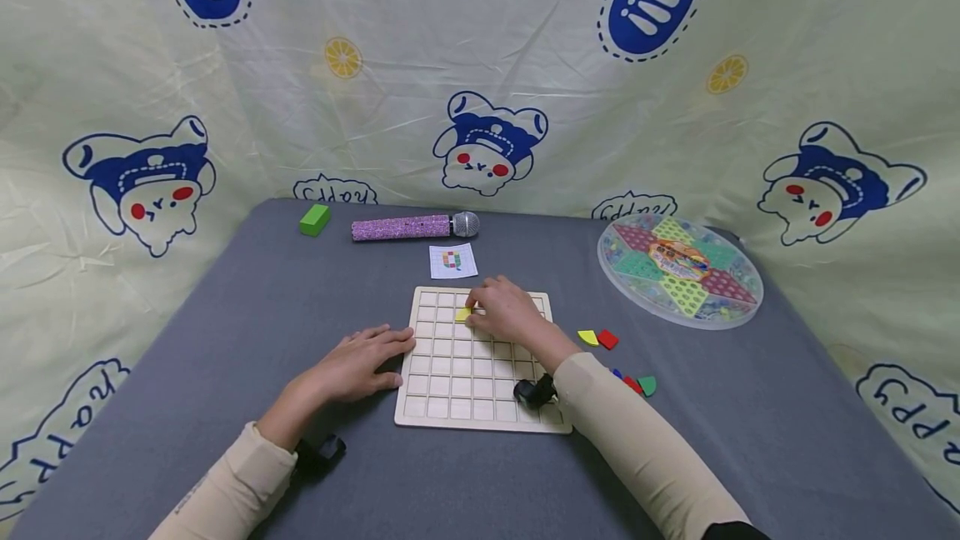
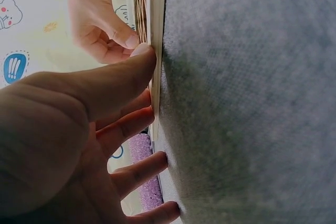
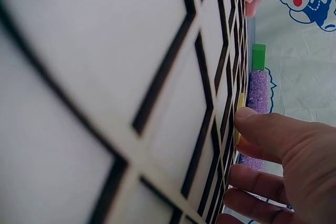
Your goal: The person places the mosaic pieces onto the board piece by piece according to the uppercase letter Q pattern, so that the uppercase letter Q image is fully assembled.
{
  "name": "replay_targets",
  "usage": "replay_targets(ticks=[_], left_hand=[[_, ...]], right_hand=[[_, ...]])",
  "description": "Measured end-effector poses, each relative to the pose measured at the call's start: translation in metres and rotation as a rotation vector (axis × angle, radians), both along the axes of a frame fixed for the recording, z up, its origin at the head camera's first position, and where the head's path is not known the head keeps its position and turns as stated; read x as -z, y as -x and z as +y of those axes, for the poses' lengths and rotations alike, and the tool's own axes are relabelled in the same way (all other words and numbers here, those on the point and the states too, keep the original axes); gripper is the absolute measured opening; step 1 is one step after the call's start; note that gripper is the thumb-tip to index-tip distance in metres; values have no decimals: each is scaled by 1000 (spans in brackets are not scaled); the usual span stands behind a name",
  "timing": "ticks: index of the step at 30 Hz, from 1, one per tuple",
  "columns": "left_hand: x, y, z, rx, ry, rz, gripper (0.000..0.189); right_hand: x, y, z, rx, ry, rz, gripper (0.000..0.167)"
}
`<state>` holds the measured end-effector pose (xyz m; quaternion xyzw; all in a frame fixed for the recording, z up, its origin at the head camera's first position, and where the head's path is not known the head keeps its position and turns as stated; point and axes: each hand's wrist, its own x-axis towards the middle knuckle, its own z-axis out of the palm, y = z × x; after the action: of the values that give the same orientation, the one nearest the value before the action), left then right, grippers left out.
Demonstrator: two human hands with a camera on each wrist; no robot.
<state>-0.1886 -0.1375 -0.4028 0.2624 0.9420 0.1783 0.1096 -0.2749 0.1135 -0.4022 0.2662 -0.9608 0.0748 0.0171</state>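
Note:
A pale wooden grid board (image 1: 440, 387) lies on the grey table, its square cells framed by thin raised strips. My right hand (image 1: 504, 311) reaches over its far part and pinches a small yellow tile (image 1: 462, 316) between thumb and index finger, in a cell near the far edge. The right wrist view has the thumb against this tile (image 3: 240, 100), with the other fingers partly hidden behind the board surface. My left hand (image 1: 363, 363) rests at the board's left edge, fingers spread. Seen from the left wrist, its thumb and fingertips (image 2: 142, 116) touch the board's side.
Right of the board lie yellow (image 1: 588, 337), red (image 1: 608, 339) and green (image 1: 647, 385) pieces, some partly hidden by the sleeve. Behind it are a pattern card (image 1: 453, 261), a purple glittery microphone (image 1: 405, 227) and a green block (image 1: 315, 220). A round game box (image 1: 681, 273) stands at the back right.

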Motion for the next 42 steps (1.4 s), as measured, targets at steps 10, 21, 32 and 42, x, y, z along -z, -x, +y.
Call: replay_targets(ticks=[10, 21, 32, 42], left_hand=[[0, 1, 0, -1, 4, -13, 56], [0, 1, -1, 3, -5, -12, 56], [1, 0, -2, 6, -7, -13, 57], [1, 0, -1, -4, 2, -10, 57]], right_hand=[[-5, -4, 4, 13, 13, -32, 33], [-24, -26, 41, 47, 117, -25, 36], [-19, -50, 100, 106, 119, 67, 36], [-8, -61, 146, 221, 112, 40, 38]])
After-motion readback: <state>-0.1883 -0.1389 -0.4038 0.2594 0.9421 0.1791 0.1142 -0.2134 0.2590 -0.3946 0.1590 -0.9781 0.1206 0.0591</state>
